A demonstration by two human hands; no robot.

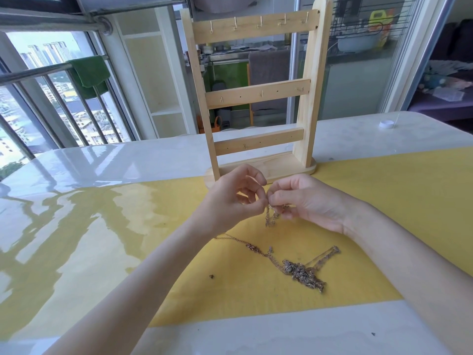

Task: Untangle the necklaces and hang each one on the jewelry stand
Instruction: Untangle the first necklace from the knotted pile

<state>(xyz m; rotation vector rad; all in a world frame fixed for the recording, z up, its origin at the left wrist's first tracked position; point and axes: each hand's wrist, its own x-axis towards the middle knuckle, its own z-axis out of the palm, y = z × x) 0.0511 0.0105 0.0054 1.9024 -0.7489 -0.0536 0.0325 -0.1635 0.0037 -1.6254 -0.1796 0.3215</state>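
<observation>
Hands meet just in front of the stand (258,96): your left hand (231,198) and your right hand (304,201) each pinch a short loop of chain (271,217) between thumb and fingertips, the other fingers loosely curled, and the loop hangs below them, above the yellow mat (384,201). Nearer to you than the stand, the tangled necklaces (302,271) lie on the mat in a clump, with 1 strand trailing off towards your left forearm. The stand is upright on the table (102,160), its base at the mat's far edge, with 3 crossbars carrying small hooks (260,22); none of them has a necklace on it. Right of the stand, well apart, a small white cap (386,124) sits on the table.
</observation>
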